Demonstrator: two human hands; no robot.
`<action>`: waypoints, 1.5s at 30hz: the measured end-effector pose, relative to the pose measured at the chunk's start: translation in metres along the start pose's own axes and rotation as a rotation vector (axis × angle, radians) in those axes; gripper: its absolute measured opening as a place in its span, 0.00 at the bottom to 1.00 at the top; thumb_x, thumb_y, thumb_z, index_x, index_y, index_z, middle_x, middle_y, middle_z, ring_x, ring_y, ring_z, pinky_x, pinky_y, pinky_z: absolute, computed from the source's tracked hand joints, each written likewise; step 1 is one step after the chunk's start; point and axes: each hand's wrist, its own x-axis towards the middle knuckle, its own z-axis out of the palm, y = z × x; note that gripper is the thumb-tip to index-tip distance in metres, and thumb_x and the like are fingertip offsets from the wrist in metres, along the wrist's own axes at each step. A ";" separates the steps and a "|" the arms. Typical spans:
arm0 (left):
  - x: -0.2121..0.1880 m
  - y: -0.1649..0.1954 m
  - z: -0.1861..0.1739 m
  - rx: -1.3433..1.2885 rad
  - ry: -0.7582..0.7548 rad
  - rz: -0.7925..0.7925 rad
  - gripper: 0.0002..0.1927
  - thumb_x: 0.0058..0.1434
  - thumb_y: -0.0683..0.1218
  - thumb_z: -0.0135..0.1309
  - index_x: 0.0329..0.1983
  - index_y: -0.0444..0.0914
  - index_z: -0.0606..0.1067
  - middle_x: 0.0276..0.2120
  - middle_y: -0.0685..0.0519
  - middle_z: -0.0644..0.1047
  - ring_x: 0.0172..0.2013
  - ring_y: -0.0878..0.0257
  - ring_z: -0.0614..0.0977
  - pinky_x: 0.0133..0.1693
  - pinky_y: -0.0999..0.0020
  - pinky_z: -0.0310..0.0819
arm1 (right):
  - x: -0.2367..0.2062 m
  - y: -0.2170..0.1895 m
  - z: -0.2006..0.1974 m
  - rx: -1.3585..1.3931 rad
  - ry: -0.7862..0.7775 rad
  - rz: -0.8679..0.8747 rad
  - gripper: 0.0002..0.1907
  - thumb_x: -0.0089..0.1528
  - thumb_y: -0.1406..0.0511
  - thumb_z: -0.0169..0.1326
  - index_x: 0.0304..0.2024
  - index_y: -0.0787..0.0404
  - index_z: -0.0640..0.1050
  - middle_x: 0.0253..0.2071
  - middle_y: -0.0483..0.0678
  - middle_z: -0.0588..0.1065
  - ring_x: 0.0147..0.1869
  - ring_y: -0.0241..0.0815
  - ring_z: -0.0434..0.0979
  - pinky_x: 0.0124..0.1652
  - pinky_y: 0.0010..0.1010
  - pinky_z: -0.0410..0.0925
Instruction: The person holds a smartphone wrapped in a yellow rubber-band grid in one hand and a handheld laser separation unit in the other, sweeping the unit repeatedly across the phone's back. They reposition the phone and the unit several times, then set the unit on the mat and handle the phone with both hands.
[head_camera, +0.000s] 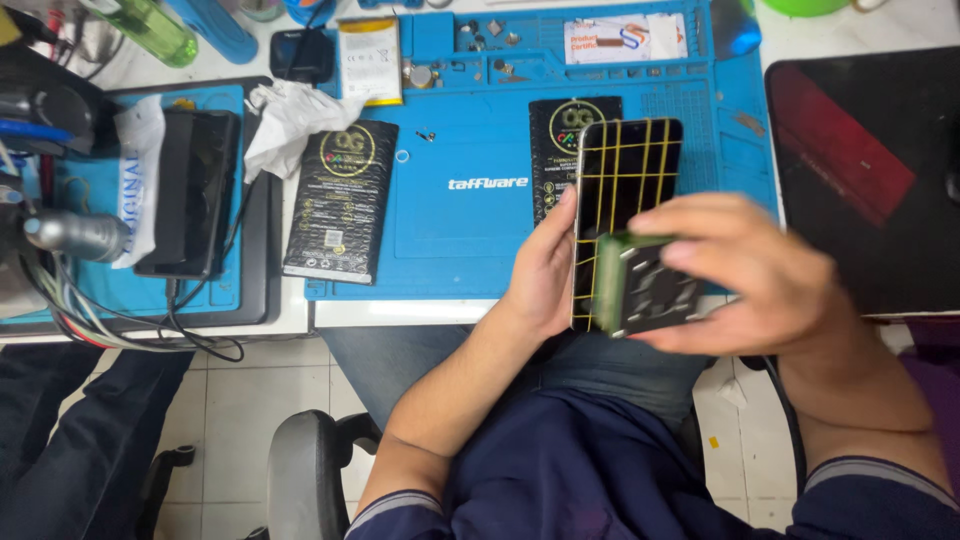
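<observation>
1. At the far left a black flat device (188, 190) lies on a small blue mat, with a bundle of cables (120, 325) trailing off the desk edge below it.
2. Next comes a crumpled white tissue (290, 118), and just below it a black flat packet with a gold round emblem (342, 200) rests at the left edge of the large blue silicone work mat (460, 230).
3. The left hand (545, 275) is closed around the left edge of a black smartphone with a grid of yellow lines across its glass (625, 190), holding it upright over the front edge of the mat, thumb along the side.
4. A second black packet with a gold emblem (560, 140) lies on the mat, partly hidden behind the phone.
5. The right hand (740, 275) is curled over the phone's lower half, gripping a small dark square tool with a green edge (640, 285) pressed flat on the glass; it is blurred.
6. By my reading, the step in hand is working the tool over the screen. The next move seems to call for a firm left-hand hold and even pressure from the right.
7. At the far right sits a dark tray with a red patch (860, 160).
</observation>
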 end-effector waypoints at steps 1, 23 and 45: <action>0.001 0.003 0.005 0.011 -0.016 0.004 0.31 0.84 0.60 0.29 0.73 0.32 0.63 0.64 0.40 0.72 0.65 0.50 0.73 0.68 0.55 0.67 | 0.000 -0.002 0.005 0.015 -0.017 -0.014 0.39 0.49 0.63 0.76 0.55 0.68 0.68 0.55 0.65 0.74 0.57 0.59 0.78 0.54 0.45 0.73; 0.083 0.081 0.008 0.301 0.038 -0.122 0.29 0.75 0.61 0.34 0.63 0.38 0.71 0.54 0.44 0.79 0.54 0.52 0.81 0.58 0.54 0.75 | 0.095 0.013 -0.007 -0.102 -0.473 -0.114 0.27 0.54 0.58 0.67 0.55 0.52 0.77 0.51 0.55 0.71 0.50 0.53 0.77 0.38 0.34 0.74; 0.065 0.049 -0.017 0.253 0.186 -0.176 0.31 0.73 0.63 0.34 0.65 0.39 0.70 0.52 0.45 0.78 0.51 0.53 0.81 0.53 0.56 0.77 | 0.052 0.054 -0.010 -0.363 -0.143 -0.098 0.30 0.52 0.60 0.72 0.55 0.59 0.77 0.52 0.56 0.71 0.51 0.52 0.79 0.44 0.37 0.76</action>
